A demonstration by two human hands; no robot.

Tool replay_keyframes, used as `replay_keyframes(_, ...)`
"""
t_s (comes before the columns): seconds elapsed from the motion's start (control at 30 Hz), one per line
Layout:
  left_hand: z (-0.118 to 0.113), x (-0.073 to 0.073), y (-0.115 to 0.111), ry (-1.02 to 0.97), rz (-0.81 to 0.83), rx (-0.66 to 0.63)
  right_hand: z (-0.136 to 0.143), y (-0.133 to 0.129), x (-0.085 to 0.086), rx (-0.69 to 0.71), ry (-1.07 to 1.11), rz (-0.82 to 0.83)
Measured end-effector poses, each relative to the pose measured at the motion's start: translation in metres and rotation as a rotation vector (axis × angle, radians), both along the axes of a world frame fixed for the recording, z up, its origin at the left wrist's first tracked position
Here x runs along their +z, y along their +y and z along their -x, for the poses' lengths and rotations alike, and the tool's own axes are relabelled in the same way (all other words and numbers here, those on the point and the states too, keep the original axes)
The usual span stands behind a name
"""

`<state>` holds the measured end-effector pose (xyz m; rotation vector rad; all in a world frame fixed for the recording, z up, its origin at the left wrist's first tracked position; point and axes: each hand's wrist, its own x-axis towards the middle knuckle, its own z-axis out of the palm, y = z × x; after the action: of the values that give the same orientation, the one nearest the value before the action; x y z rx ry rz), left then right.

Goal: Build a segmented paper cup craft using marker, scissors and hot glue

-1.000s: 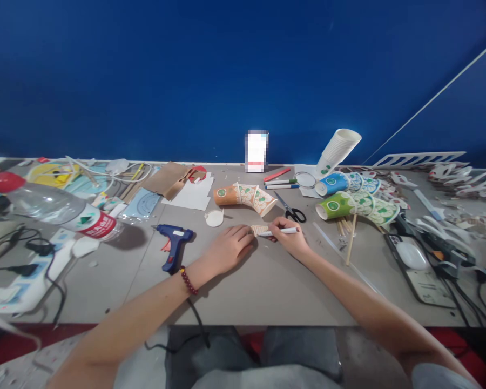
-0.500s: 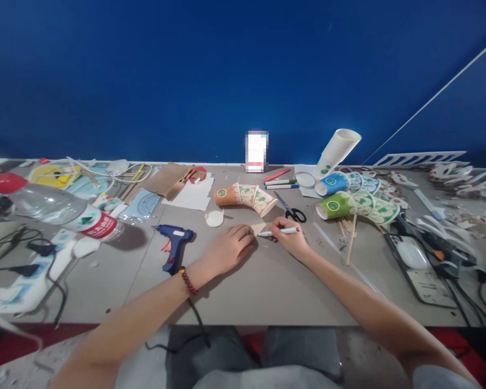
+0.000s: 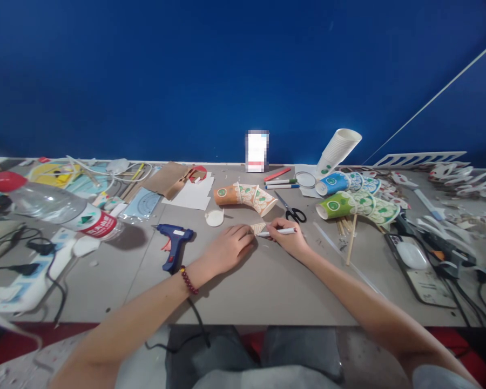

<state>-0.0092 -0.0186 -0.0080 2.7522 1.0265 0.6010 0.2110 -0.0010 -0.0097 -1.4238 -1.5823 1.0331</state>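
In the head view my right hand (image 3: 290, 237) grips a white marker pen (image 3: 287, 231) with a reddish end. Its tip points left, at a small beige striped piece (image 3: 258, 228) that looks like cut paper or card. My left hand (image 3: 233, 248) lies flat on the table, fingers stretched, fingertips at the left edge of that piece. Just behind both hands lie joined orange-patterned paper cups (image 3: 249, 195) in a bent row. A round white disc (image 3: 214, 218) is beyond my left fingers. Black-handled scissors (image 3: 295, 214) rest beyond my right hand.
At left are a blue glue gun (image 3: 174, 237), a water bottle (image 3: 65, 210) and a power strip (image 3: 44, 275). Rightward lie green cups (image 3: 340, 206), blue cups (image 3: 332, 183), a cup stack (image 3: 340, 148) and a phone (image 3: 425, 278) under a white mouse (image 3: 412, 254). A lit screen (image 3: 257, 151) stands at the back.
The marker pen in my right hand has shifted very slightly to the left. My left hand and the striped piece look unmoved.
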Motion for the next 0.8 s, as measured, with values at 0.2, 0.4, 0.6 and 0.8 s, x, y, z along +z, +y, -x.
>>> replay_keyframes(0.2,0.001,0.0,0.0,0.001,-0.012,0.001,-0.002,0.001,-0.005,-0.026,0.065,0.034)
replay_keyframes(0.4,0.001,0.001,0.0,0.001,-0.006,-0.004,-0.004,0.003,-0.013,-0.038,0.096,0.041)
replay_keyframes(0.6,0.0,0.002,0.0,0.002,-0.013,-0.007,-0.003,0.002,-0.012,-0.052,0.072,0.028)
replay_keyframes(0.8,0.0,0.001,0.0,0.0,-0.008,-0.004,-0.003,0.002,-0.011,-0.077,0.157,0.053)
